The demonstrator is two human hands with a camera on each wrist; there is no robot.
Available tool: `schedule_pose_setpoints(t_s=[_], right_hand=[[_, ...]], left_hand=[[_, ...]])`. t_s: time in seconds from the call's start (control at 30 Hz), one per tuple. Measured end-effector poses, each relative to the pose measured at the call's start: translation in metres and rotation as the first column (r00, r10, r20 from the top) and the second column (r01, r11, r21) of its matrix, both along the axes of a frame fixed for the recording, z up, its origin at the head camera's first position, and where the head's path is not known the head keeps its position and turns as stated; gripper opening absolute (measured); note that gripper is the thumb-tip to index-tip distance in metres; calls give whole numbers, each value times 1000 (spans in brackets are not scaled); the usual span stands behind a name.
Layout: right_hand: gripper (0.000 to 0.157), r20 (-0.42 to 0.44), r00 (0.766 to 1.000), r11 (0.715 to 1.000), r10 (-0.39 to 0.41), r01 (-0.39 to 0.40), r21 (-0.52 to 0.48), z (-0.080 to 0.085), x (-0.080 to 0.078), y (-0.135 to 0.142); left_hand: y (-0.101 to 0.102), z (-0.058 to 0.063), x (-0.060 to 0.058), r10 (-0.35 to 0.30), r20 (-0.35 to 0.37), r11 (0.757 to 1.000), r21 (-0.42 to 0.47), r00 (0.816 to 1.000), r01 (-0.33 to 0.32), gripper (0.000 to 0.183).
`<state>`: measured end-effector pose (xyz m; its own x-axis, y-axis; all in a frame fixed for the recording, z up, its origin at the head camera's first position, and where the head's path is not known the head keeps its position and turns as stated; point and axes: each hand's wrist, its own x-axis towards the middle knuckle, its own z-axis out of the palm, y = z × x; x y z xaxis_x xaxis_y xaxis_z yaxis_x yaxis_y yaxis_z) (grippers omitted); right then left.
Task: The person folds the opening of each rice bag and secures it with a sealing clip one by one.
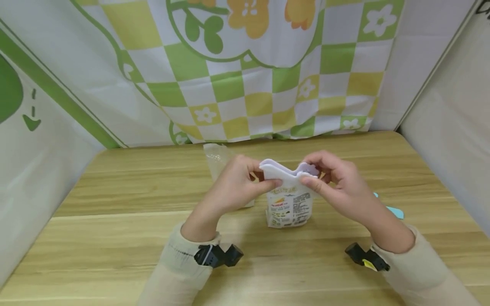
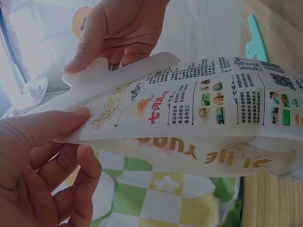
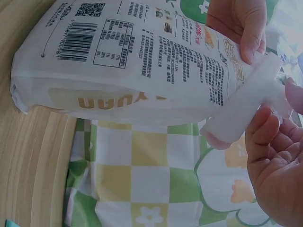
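Note:
A white printed food bag [image 1: 289,208] stands upright on the wooden table, its wavy top edge [image 1: 275,170] spread a little apart. My left hand [image 1: 237,182] pinches the left side of that edge, thumb on the front and fingers behind. At the right side, my right hand [image 1: 340,182] pinches the edge between thumb and fingers. The left wrist view shows small pictures and text on the bag's face [image 2: 189,99]. A barcode and table are on its lower part [image 3: 80,42] in the right wrist view. What lies inside is hidden.
A clear plastic packet [image 1: 216,157] is behind my left hand, partly covered by it. Beyond my right forearm lies a flat turquoise object [image 1: 395,212], mostly hidden. A checkered green and yellow cloth [image 1: 245,97] hangs at the table's back edge.

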<state>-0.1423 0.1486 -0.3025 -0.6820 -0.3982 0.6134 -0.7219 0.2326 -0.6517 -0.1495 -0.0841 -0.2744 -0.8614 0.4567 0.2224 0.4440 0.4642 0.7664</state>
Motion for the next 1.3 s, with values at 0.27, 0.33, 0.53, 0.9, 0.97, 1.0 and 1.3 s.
schedule_pose_setpoints(t_s=[0.27, 0.33, 0.53, 0.9, 0.97, 1.0, 1.3], right_hand=[[17, -46, 999, 998, -26, 29, 49, 0, -3, 4], [21, -57, 997, 997, -44, 48, 62, 0, -3, 7], [29, -66, 991, 986, -118, 125, 114, -1, -2, 16], [46, 104, 973, 932, -207, 163, 324, -15, 2, 37], [49, 155, 969, 932, -191, 130, 338, -19, 2, 40], [50, 179, 967, 933, -181, 111, 341, -21, 2, 41], [61, 302, 943, 919, -138, 8, 394, -39, 3, 43]], left_hand=[[0, -1, 0, -11, 25, 1000, 16, 1000, 10, 11], [-1, 0, 0, -17, 27, 1000, 22, 999, 17, 12], [-4, -5, -3, -17, 26, 999, 30, 1000, 17, 13], [-16, -13, 1, -44, 68, 998, -31, 997, 46, 12], [-16, -17, 3, -51, 92, 998, -37, 994, 55, 14], [-16, -20, 3, -57, 106, 997, -36, 993, 61, 15], [-12, -41, 12, 18, 180, 995, -103, 983, 1, 34]])
